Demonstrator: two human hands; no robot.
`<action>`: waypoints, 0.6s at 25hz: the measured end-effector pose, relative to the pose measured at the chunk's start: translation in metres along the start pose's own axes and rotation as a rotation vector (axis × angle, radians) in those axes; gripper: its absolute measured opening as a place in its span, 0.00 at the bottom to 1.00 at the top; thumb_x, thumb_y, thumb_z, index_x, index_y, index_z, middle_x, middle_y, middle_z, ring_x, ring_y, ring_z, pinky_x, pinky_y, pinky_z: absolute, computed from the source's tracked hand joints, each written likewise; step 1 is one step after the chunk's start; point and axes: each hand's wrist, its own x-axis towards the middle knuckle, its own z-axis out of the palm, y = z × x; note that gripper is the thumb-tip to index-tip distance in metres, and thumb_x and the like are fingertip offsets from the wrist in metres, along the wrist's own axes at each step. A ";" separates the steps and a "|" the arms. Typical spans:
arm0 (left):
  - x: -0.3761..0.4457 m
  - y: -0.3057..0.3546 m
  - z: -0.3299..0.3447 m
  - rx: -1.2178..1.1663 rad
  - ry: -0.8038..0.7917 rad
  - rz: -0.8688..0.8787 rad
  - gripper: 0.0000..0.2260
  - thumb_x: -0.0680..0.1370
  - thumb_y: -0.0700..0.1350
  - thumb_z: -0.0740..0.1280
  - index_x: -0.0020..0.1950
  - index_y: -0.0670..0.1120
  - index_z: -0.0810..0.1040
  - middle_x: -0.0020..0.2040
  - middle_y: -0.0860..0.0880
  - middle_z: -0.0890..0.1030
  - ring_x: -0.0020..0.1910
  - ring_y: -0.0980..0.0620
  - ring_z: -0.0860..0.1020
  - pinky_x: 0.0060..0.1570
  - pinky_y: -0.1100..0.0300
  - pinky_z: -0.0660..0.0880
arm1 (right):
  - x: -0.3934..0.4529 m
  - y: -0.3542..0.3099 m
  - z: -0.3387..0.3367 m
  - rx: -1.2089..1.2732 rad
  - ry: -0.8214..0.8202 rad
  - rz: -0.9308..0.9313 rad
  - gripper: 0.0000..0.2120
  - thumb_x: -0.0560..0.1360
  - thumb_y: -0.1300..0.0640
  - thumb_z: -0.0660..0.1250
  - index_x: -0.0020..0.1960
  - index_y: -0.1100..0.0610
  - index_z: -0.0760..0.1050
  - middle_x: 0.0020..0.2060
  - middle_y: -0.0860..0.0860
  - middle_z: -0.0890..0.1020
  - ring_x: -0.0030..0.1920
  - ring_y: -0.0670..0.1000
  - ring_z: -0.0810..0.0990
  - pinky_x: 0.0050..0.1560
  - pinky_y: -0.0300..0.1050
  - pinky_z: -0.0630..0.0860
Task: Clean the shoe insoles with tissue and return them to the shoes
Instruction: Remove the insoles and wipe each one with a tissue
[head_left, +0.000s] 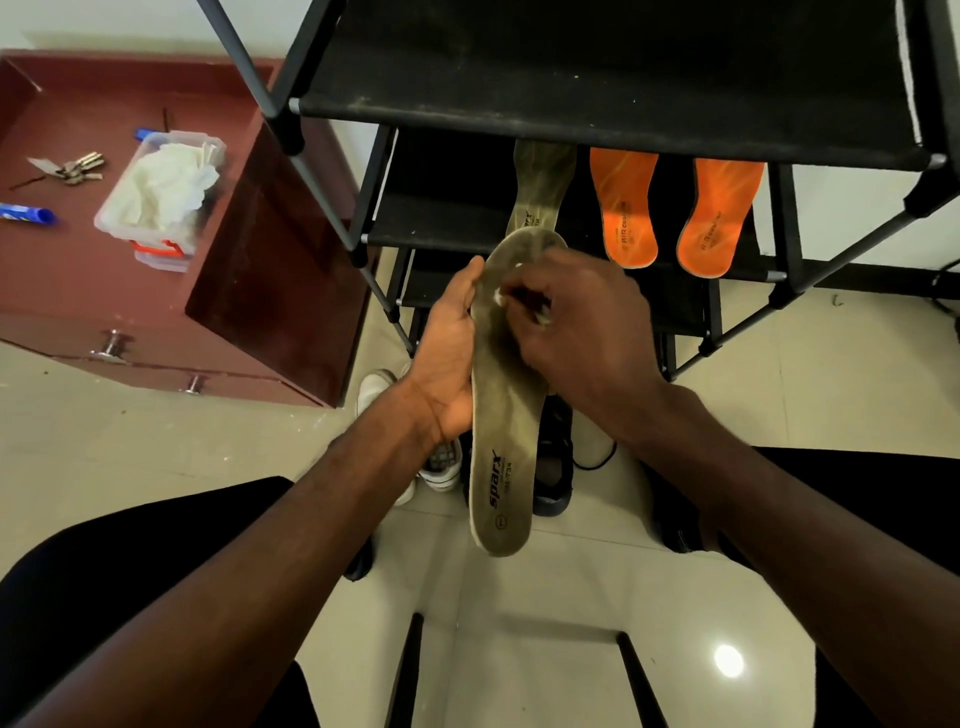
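Grey-green insole (506, 415) is being held along its edge by the left hand (449, 358), while white tissue (500, 297) is being pinched against it by the right hand (576, 322).

- maroon cabinet (270, 270), left side, two metal knobs on its front edge
- keys (72, 167) near cabinet's back-left
- blue tube (26, 213) at cabinet's left edge
- blue pen (143, 134) just behind the clear tub
- black shoe rack (597, 78), right of cabinet
- glossy tile floor (545, 623)
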 end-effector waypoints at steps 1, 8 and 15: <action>-0.001 0.002 0.000 -0.005 -0.020 -0.003 0.29 0.86 0.62 0.52 0.75 0.43 0.75 0.70 0.42 0.79 0.70 0.45 0.78 0.70 0.50 0.74 | 0.000 -0.002 0.001 0.036 -0.048 -0.045 0.06 0.77 0.55 0.71 0.52 0.52 0.85 0.46 0.46 0.84 0.44 0.48 0.82 0.45 0.49 0.80; 0.000 -0.002 -0.002 -0.019 0.010 0.003 0.29 0.86 0.62 0.53 0.77 0.43 0.72 0.68 0.42 0.80 0.69 0.46 0.78 0.70 0.49 0.73 | 0.002 -0.003 0.001 0.005 -0.022 -0.031 0.06 0.77 0.57 0.72 0.53 0.54 0.85 0.47 0.48 0.84 0.44 0.47 0.81 0.44 0.44 0.78; -0.002 -0.006 0.005 -0.003 0.022 0.010 0.25 0.86 0.61 0.54 0.70 0.45 0.78 0.62 0.43 0.83 0.62 0.46 0.80 0.67 0.49 0.75 | 0.007 0.012 -0.007 -0.083 0.047 0.034 0.07 0.79 0.56 0.71 0.55 0.55 0.85 0.48 0.48 0.84 0.45 0.47 0.81 0.43 0.44 0.79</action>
